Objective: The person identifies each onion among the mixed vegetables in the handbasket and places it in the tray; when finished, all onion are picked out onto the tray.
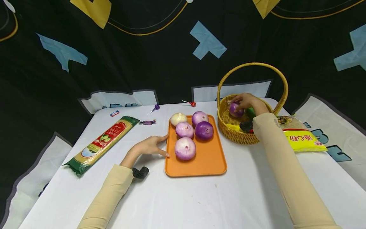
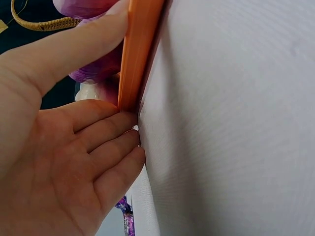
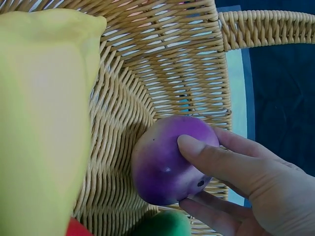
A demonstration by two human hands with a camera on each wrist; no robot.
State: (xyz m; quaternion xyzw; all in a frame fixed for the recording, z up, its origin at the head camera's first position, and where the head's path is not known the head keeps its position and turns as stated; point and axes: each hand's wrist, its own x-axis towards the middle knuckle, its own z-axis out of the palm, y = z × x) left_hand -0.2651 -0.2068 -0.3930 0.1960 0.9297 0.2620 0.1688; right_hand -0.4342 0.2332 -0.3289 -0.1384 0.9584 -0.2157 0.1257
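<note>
In the head view my right hand (image 1: 248, 102) is inside the wicker basket (image 1: 238, 137). Its thumb and fingers grip a purple onion (image 3: 170, 160), seen up close in the right wrist view against the woven wall. My left hand (image 1: 148, 147) touches the left edge of an orange tray (image 1: 206, 163); in the left wrist view its fingers (image 2: 106, 132) lie straight against the tray's side. On the tray sit several onions: a whitish one (image 1: 178, 119), pale purple ones (image 1: 185, 149) and a dark purple one (image 1: 204, 130).
A yellow item (image 3: 44, 98) and a green one (image 3: 165, 225) lie in the basket, under its tall handle (image 1: 254, 64). A yellow pasta bag (image 1: 304, 140) is to its right. At left lie a long noodle pack (image 1: 104, 141) and small candies (image 1: 147, 122); a red lollipop (image 1: 193, 104) lies behind the tray.
</note>
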